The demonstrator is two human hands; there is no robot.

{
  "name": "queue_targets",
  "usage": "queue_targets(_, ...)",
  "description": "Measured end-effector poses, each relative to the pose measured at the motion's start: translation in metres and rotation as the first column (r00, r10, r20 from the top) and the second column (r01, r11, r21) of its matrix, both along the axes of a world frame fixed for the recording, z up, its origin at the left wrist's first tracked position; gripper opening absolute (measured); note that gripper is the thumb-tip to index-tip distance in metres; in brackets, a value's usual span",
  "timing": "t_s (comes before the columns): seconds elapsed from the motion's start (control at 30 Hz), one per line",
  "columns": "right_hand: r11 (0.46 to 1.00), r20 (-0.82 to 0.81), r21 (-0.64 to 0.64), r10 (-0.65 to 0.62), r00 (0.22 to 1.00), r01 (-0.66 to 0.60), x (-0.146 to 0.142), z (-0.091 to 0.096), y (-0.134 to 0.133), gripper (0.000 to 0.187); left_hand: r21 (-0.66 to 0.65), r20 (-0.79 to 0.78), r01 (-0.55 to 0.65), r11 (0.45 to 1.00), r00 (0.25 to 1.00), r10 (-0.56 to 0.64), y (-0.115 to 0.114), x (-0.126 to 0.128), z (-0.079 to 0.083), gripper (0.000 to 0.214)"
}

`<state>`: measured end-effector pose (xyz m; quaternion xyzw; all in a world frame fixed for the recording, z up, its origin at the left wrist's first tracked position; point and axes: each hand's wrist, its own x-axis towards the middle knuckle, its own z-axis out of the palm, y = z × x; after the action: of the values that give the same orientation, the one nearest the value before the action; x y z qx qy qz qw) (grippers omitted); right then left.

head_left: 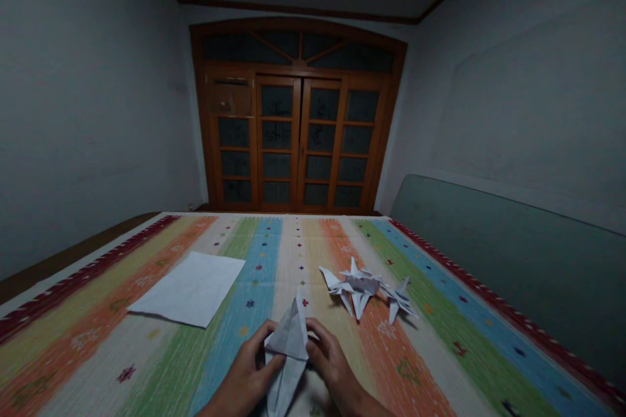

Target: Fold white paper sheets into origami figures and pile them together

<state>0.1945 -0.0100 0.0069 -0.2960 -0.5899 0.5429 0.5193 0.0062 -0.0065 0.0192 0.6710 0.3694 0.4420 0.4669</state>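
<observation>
A folded white paper piece (288, 342) is gripped between the left hand (249, 365) and the right hand (330, 355), both curled closed on it, with its point tilted upward, over a striped woven cloth (440, 365). A spiky origami figure (357, 287) and a smaller one (400, 300) are laid just beyond the right hand, almost touching each other. A flat white paper sheet (188, 290) is placed to the left.

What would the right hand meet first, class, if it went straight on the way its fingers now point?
Most likely the folded white paper, which the right hand already seems to touch.
</observation>
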Motion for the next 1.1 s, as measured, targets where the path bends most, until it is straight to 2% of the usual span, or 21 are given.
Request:
queue_targets(0.07, 0.998, -0.039, -0.043, 0.038, 0.998, -0.040, -0.002, -0.002, -0.001, 0.059, 0.034, -0.045, -0.023, 0.999, 0.999, 0.025, -0.002, -0.001, -0.001, 0.026)
queue_targets(0.17, 0.995, -0.017, -0.093, -0.028, 0.999, 0.026, -0.006, -0.004, -0.001, 0.056, 0.126, -0.111, -0.055, 0.990, 0.991, 0.069, -0.004, -0.005, -0.002, 0.027)
queue_targets(0.23, 0.993, 0.012, -0.096, -0.063, 0.998, 0.064, -0.007, -0.002, -0.001, 0.049, 0.153, -0.109, -0.017, 0.988, 0.993, 0.034, -0.004, -0.009, -0.005, 0.032)
queue_targets(0.3, 0.992, 0.028, -0.092, -0.078, 0.997, 0.081, -0.007, 0.001, -0.001, 0.045, 0.130, -0.063, 0.046, 0.990, 0.997, -0.038, -0.002, -0.011, -0.008, 0.037)
queue_targets(0.37, 0.991, 0.037, -0.100, -0.091, 0.995, 0.094, -0.008, 0.005, -0.001, 0.042, 0.075, -0.006, 0.047, 0.996, 0.999, -0.046, 0.002, -0.011, -0.011, 0.038)
queue_targets(0.5, 0.983, 0.028, -0.162, -0.078, 0.997, 0.081, -0.008, 0.007, -0.003, 0.043, -0.002, 0.076, -0.107, 0.994, 0.991, 0.106, 0.007, -0.007, -0.010, 0.039)
queue_targets(0.7, 0.970, 0.017, -0.224, -0.090, 0.996, 0.092, -0.006, 0.004, -0.001, 0.056, -0.103, 0.131, -0.151, 0.983, 0.978, 0.164, 0.006, -0.002, -0.007, 0.039)
queue_targets(0.77, 0.965, 0.040, -0.210, -0.154, 0.987, 0.159, -0.004, 0.003, 0.002, 0.061, -0.059, 0.086, -0.180, 0.982, 0.979, 0.184, 0.006, -0.002, -0.006, 0.031)
queue_targets(0.83, 0.954, 0.091, -0.170, -0.233, 0.968, 0.245, -0.001, 0.002, 0.005, 0.059, 0.028, -0.011, -0.177, 0.984, 0.984, 0.177, 0.005, -0.002, -0.003, 0.017)
queue_targets(0.87, 0.948, 0.119, -0.140, -0.269, 0.956, 0.284, 0.001, 0.002, 0.007, 0.055, 0.073, -0.075, -0.156, 0.985, 0.984, 0.161, 0.004, -0.002, -0.001, 0.012)
queue_targets(0.97, 0.936, 0.217, -0.018, -0.339, 0.915, 0.351, 0.006, 0.003, 0.010, 0.032, 0.162, -0.253, -0.079, 0.984, 0.960, 0.119, 0.002, -0.002, 0.003, 0.016)
queue_targets(1.03, 0.932, 0.302, 0.064, -0.359, 0.883, 0.357, 0.008, 0.004, 0.011, 0.018, 0.185, -0.325, -0.050, 0.981, 0.939, 0.109, 0.000, -0.003, 0.002, 0.018)
queue_targets(1.1, 0.932, 0.363, 0.103, -0.361, 0.859, 0.348, 0.010, 0.005, 0.011, 0.011, 0.200, -0.375, -0.018, 0.980, 0.922, 0.094, -0.001, -0.005, 0.000, 0.019)
